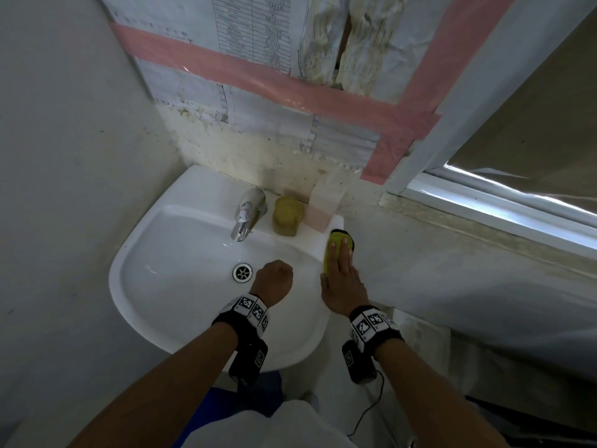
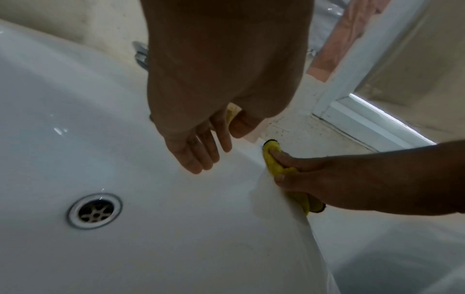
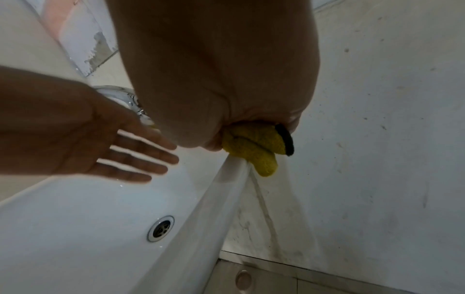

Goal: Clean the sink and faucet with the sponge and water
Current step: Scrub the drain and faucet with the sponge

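Landmark: I place everything against the drain [image 1: 242,272] at the bottom of the sink [image 1: 155,305].

Sponge: my yellow sponge [image 1: 334,250] sits on the sink's right rim, right of the drain and a little farther back, draped over the outer edge with a dark backing showing.

Right hand: my right hand [image 1: 343,279] lies flat on the sponge, fingers [image 1: 345,253] long on top, thumb [image 2: 280,180] hooked at its inner side. I judge this hold is for pressing the sponge down onto the rim and sliding it along.

Left hand: my left hand [image 1: 274,281] hovers over the basin just right of the drain, fingers [image 3: 141,159] straight, spread and holding nothing. I judge it is kept low and out of the sponge's path.

Faucet: the chrome faucet [image 1: 247,213] stands behind the drain, spout aimed into the basin. I see no stream from it.

Basin contents: droplets and a wet sheen only; no standing water that I can make out.

Rim ledge: behind and right of the drain, beside the faucet, sits an old yellowish sponge [image 1: 287,216], and right of that a pale translucent container [image 1: 324,205] against the wall. What it holds I cannot tell.

Progress: I judge the rim scrub is under way, with the faucet yet to be wiped.
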